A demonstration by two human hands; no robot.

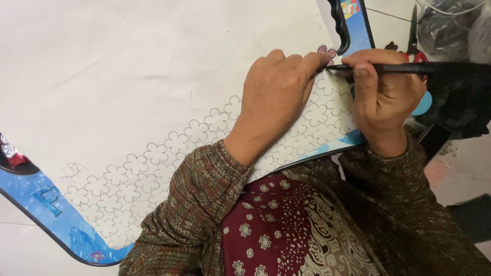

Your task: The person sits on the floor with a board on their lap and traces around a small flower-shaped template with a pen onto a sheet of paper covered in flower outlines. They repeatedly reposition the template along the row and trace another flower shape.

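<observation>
A large white sheet of paper [128, 66] lies over a blue-rimmed table [46, 204]; rows of outlined flower shapes [153, 153] run along its near edge. My left hand [276, 92] rests fingers-down on the paper, pinning a small purple flower template [326, 51] with its fingertips. My right hand [386, 97] grips a black pen [399, 68], held almost level, its tip touching the paper right beside the template and my left fingertips.
A black wavy-edged piece [338, 25] and the table's blue rim [360, 28] lie beyond the hands. Red-handled scissors [414, 38] and a dark bag [450, 30] sit at the upper right. My patterned sleeves and maroon cloth [276, 230] fill the near side.
</observation>
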